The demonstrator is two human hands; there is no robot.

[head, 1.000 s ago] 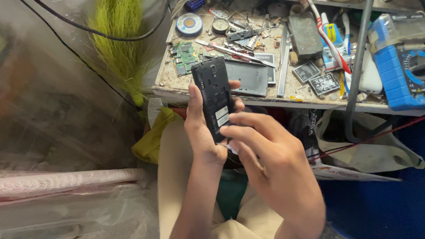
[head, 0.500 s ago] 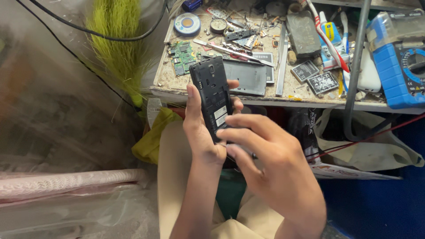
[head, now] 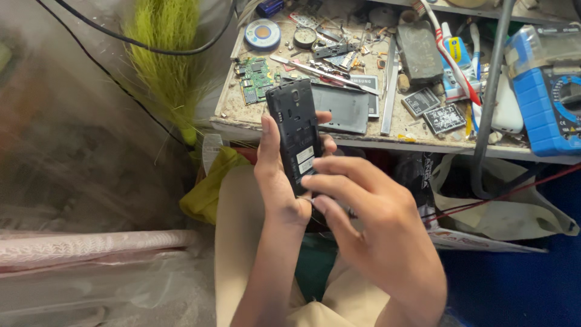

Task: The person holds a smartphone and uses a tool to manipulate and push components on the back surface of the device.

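We have one view only, from a camera on the person's head; it looks steeply down and a little forward, over the lap toward the bench [head: 387, 140] at the far side; we sit close, the left hand [head: 279, 175] and right hand [head: 375, 224] filling the near centre; plastic sheeting [head: 91, 169] lies left, a blue meter [head: 548, 106] far right.

Person, head-cam view: left hand [head: 279, 181] & right hand [head: 378, 233] bare, no gloves, rings or watch. Forearms bare, no sleeves visible. Nails short. Legs: beige/tan trousers [head: 239, 242]. Dark green cloth [head: 315, 266] btwn thighs, kind unclear.
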